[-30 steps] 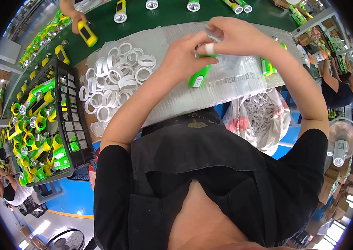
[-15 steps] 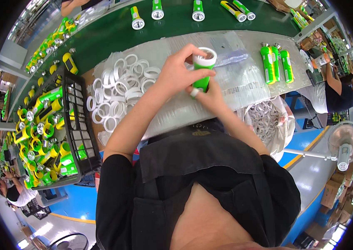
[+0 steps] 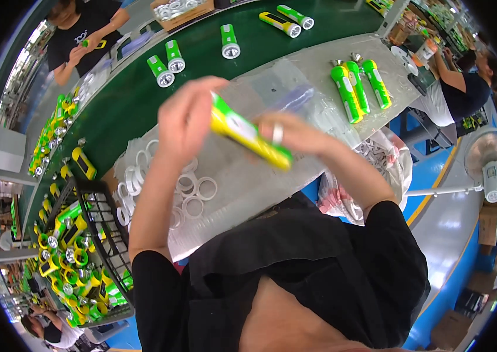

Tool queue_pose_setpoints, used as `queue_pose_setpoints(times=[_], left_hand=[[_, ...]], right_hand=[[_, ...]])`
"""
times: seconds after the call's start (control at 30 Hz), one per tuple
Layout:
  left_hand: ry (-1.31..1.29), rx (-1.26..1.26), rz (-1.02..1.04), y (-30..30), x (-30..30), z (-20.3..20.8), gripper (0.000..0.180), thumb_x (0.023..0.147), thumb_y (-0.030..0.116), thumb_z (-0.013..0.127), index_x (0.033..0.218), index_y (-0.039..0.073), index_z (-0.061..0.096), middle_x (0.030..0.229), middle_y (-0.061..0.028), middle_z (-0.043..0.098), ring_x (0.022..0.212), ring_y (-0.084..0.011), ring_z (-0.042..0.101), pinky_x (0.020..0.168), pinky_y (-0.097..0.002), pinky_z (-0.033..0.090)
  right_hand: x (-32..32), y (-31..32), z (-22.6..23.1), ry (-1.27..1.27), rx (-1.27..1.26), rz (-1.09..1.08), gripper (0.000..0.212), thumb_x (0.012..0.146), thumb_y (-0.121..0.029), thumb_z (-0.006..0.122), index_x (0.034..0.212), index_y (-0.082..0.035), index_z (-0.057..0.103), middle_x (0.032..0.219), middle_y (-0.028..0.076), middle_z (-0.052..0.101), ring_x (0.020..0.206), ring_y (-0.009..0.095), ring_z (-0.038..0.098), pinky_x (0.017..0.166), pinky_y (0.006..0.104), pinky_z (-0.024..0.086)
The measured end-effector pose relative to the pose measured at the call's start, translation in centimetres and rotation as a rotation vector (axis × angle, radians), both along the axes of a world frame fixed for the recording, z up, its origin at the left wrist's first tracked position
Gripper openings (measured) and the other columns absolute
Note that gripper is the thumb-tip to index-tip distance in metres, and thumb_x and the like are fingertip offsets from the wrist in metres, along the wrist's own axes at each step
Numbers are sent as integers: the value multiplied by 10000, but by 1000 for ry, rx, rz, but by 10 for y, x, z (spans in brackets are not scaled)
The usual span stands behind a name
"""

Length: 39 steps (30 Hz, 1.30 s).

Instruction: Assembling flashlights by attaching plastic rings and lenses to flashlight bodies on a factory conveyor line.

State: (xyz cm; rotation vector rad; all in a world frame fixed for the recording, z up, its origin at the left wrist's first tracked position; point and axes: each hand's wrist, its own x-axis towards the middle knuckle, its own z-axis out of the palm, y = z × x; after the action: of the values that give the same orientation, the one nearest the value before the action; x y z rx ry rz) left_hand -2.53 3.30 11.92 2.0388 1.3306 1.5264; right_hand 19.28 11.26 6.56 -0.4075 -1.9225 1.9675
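Note:
A green and yellow flashlight (image 3: pixel 245 132) is held slanted above the worktable, its green end up at my left hand (image 3: pixel 185 120). That hand is blurred, closed about the end and hiding the flashlight's head. My right hand (image 3: pixel 295 134), with a white band on one finger, grips the flashlight nearer its yellow lower end. White plastic rings (image 3: pixel 192 206) lie loose on the table, partly behind my left forearm. Farther right, several green and yellow flashlights (image 3: pixel 348 94) lie side by side with bare silvery reflectors.
A black crate (image 3: pixel 104 234) full of flashlight bodies stands at left. Finished-looking flashlights (image 3: pixel 230 42) lie on the green conveyor (image 3: pixel 201 58). A bag of white rings (image 3: pixel 386 158) hangs at right, near a fan (image 3: pixel 489 158). Co-workers (image 3: pixel 81 35) sit across and to the right.
The flashlight has gone from upright to slanted, its green end now toward the left. My left hand has moved left with it. The whole view has turned, and a co-worker now shows across the conveyor.

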Motion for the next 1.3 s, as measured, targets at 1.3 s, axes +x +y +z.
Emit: queue_pose_setpoints(times=[1.3], left_hand=[[-280,38,125,-62,33,-54,309,1007,254,450,967,68,694,857,-59,648,808,-179,599,744,-305,464]], right_hand=[[-18,-92,-3,-53,165,-232,585,861,-327,718,1219,14,406,998,115,598,844,183,634,734,314,512]])
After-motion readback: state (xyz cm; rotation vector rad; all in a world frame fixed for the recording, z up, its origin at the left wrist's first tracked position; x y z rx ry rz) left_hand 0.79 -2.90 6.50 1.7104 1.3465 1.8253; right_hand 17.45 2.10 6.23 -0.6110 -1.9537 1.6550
